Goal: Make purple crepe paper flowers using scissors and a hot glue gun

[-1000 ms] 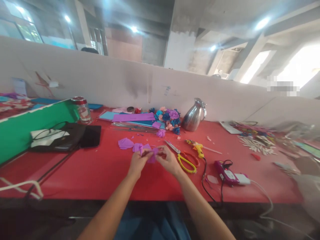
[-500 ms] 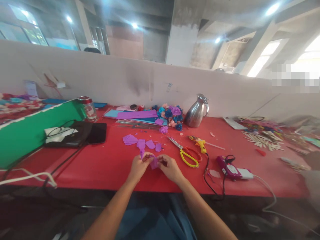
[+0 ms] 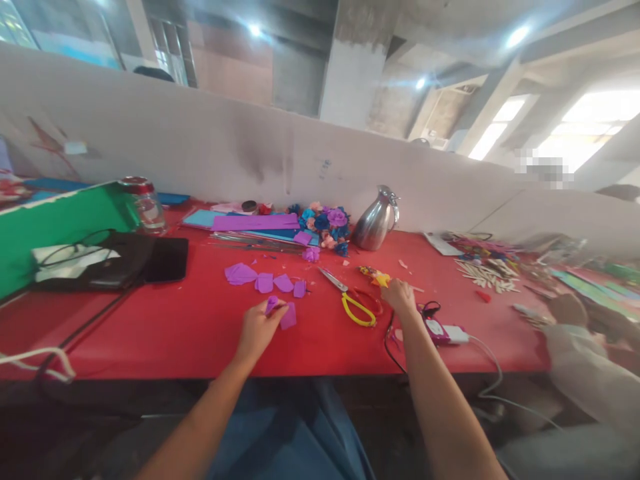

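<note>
Near the table's front edge, my left hand (image 3: 256, 328) pinches a purple paper petal (image 3: 289, 316) between thumb and fingers. A small rolled purple paper piece (image 3: 271, 305) stands up from the same hand. My right hand (image 3: 401, 299) reaches out to the right, its fingers closed around the handle of a yellow hot glue gun (image 3: 382, 279). The hand hides most of that handle. Between the hands lie scissors (image 3: 358, 311) with yellow and red handles. Several cut purple petals (image 3: 264, 283) rest beyond my left hand.
Paper flowers (image 3: 323, 222), purple paper strips (image 3: 255, 223) and a steel jug (image 3: 376, 220) stand along the back. A phone (image 3: 167, 260) lies left. A magenta power strip (image 3: 436, 331) with cords is beside my right forearm. Another person's sleeve (image 3: 580, 360) shows at far right.
My right hand has left the purple petal and moved right onto the glue gun. My left hand keeps the petal and the rolled piece. The view has turned slightly right.
</note>
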Available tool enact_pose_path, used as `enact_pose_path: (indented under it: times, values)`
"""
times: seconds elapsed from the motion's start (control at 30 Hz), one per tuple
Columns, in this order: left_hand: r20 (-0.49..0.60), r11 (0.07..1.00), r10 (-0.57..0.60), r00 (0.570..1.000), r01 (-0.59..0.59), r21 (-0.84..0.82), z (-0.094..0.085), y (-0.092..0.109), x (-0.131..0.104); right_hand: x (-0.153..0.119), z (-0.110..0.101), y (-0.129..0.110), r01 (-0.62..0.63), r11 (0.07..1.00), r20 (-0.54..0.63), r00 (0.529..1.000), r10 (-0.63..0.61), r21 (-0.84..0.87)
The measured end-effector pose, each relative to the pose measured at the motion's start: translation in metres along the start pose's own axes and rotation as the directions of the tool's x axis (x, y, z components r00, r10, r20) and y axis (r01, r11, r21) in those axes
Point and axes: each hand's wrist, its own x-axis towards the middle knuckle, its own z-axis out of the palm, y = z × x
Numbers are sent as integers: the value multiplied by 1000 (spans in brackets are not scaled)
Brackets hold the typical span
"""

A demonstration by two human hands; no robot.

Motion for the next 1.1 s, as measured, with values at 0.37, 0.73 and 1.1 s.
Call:
enact_pose_path:
  times: [0.37,0.73,1.1]
  values:
    - [40,995,-93,995,95,-37,8,-16,20,22,2,-4,-213,864,214,969,126,456]
    - [44,992,-9,999,4,128,14,-15,30,-62,2,-45,-272,324,390,832,-395,906]
    - [62,968,4,998,-20,249,14,-10,28,-115,10,-50,-176,571,476,767,-431,802]
